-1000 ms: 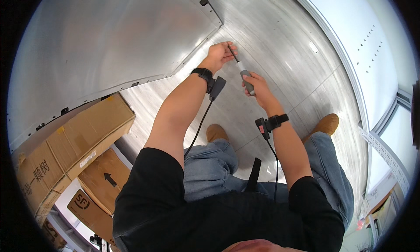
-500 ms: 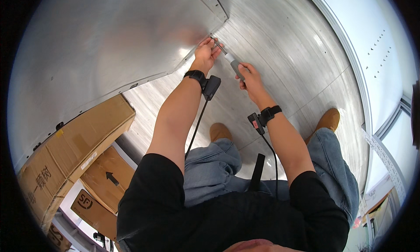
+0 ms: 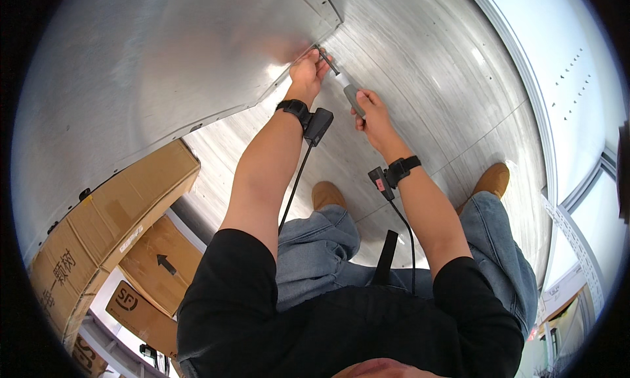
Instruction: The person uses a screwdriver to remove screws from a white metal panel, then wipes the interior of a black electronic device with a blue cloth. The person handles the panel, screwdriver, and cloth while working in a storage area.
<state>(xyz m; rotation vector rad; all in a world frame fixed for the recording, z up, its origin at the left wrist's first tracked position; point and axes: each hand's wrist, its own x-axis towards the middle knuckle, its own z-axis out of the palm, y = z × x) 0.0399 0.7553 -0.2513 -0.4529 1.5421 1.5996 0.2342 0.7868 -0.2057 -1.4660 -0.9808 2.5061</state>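
Observation:
My right hand point(image 3: 373, 115) is wrapped round the grey handle of a screwdriver point(image 3: 354, 101), which has a pale collar and a long thin dark shaft. The shaft slants up and left to the edge of a large grey metal panel point(image 3: 177, 56), just below the panel's corner. Close to that edge, my left hand point(image 3: 308, 73) has its fingers curled about the front end of the shaft. Whatever the tip meets at the edge is too small to make out.
Cardboard boxes point(image 3: 125, 201) stand at the left, by the panel's lower edge. Pale wood-look floor point(image 3: 433, 83) lies under my hands and feet. A white panel point(image 3: 551, 56) with a raised rim curves along the right. Cables hang from black wrist-worn devices point(image 3: 319, 126).
Both hands and the screwdriver appear slightly higher in the picture, along with the metal panel's corner, as the view shifts a little. My grips look the same.

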